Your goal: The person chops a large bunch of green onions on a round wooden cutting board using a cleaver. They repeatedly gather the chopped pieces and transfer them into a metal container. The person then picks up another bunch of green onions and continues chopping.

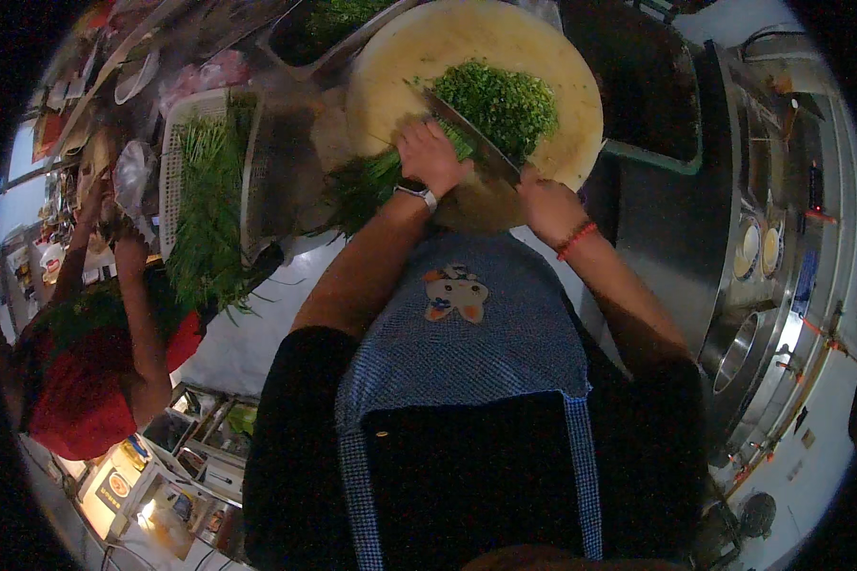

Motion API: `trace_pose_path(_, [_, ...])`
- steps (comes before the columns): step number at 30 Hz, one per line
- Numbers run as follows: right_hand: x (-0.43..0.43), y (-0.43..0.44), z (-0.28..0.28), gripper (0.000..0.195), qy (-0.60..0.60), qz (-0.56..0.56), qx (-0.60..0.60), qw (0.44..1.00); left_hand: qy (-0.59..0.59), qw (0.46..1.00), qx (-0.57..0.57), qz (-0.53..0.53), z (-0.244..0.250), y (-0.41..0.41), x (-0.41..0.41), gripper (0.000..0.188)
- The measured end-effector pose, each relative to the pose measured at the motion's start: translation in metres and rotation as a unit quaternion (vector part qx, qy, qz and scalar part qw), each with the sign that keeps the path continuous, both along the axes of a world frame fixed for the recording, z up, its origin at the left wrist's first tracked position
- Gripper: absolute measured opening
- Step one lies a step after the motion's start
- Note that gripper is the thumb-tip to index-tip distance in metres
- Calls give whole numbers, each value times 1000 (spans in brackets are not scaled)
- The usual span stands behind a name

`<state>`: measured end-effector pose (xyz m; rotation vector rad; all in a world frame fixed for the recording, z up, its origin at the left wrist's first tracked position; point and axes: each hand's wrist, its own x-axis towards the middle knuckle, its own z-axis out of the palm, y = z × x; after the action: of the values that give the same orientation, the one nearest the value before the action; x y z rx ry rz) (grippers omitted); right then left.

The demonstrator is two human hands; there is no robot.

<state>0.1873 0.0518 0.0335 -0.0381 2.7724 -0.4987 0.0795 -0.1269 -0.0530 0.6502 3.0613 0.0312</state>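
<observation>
My right hand grips the handle of a wide-bladed kitchen knife, its blade lying slantwise over a round chopping board. Left of the blade, my left hand presses down on a bunch of long green herbs or chives. The leafy ends of that bunch hang over the board's near left side. Finely chopped greens lie in a heap on the far side of the blade. The knife's cutting edge against the bunch is partly hidden by the blade.
A white plastic basket of long greens stands to the left. Beyond it a co-worker in a red top has both hands at a clear plastic bag. A metal tray with greens sits behind; a dark green-rimmed tray lies right.
</observation>
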Motion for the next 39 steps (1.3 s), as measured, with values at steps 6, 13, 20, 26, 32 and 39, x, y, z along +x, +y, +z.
trace_pose_path(6, [-48,-36,-44,22,-13,-45,7,999,-66,997,37,-4,22,0,-6,98])
trace_pose_path(13, [-30,-17,-33,28,48,-108,-57,991,6,995,96,-12,26,-6,4,122])
trace_pose_path(20, [9,-9,25,26,41,-46,-25,998,-32,999,6,-5,28,-16,9,121])
trace_pose_path(26, [2,-7,2,22,22,8,18,1000,-60,996,61,-10,3,-19,4,111])
trace_pose_path(32, [-48,-30,-57,25,43,-48,-4,998,3,999,35,-13,7,-13,3,100])
trace_pose_path(39, [-21,-14,-27,27,52,-63,-20,996,-13,999,47,-6,10,-14,5,102])
